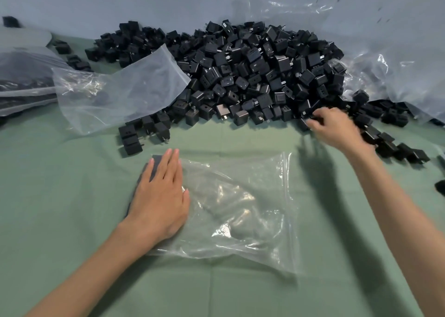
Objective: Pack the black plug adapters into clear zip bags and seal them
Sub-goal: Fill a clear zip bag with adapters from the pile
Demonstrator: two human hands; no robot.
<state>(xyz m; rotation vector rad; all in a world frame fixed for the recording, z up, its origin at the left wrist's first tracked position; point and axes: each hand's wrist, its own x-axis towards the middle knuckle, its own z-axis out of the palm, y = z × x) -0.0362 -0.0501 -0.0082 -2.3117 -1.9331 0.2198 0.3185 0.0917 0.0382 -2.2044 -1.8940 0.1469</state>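
Observation:
A big heap of black plug adapters [252, 76] covers the back of the green cloth [72, 208]. In front of me lies a clear zip bag [240, 208], flat and crumpled. My left hand [161, 196] rests flat on the bag's left end, fingers straight, with a dark adapter showing under the fingertips. My right hand [334, 126] is at the heap's right front edge, blurred, its fingers curled onto adapters there. I cannot tell how many it holds.
A second clear zip bag [120, 93] lies open against the heap's left side. Filled bags [21, 81] are stacked at the far left. A large sheet of clear plastic [385, 59] spreads behind and right of the heap. Loose adapters [397, 148] trail to the right.

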